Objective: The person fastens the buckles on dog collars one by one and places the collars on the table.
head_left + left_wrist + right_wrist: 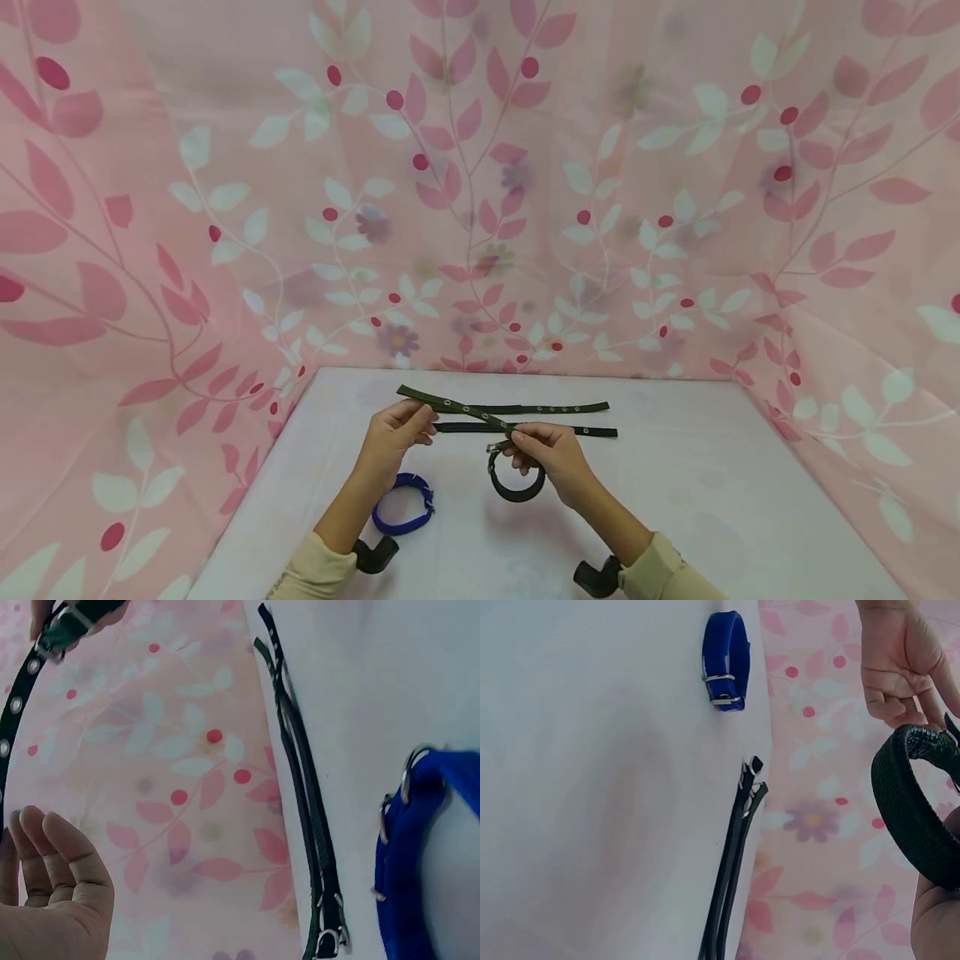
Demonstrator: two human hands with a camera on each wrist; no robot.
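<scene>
A dark green collar with metal eyelets is held up above the table by both hands. My left hand pinches its eyeleted strap close to the free end. My right hand grips it by the buckle, where the strap runs through. Below that hand hangs the rest of the collar, curved into a loop; the right wrist view shows its woven band up close. Part of the buckle is hidden behind the right fingers.
Behind the hands, a green collar and a black collar lie stretched flat on the white table. A blue collar, fastened in a ring, is near the left forearm. Pink leaf-patterned cloth surrounds the table.
</scene>
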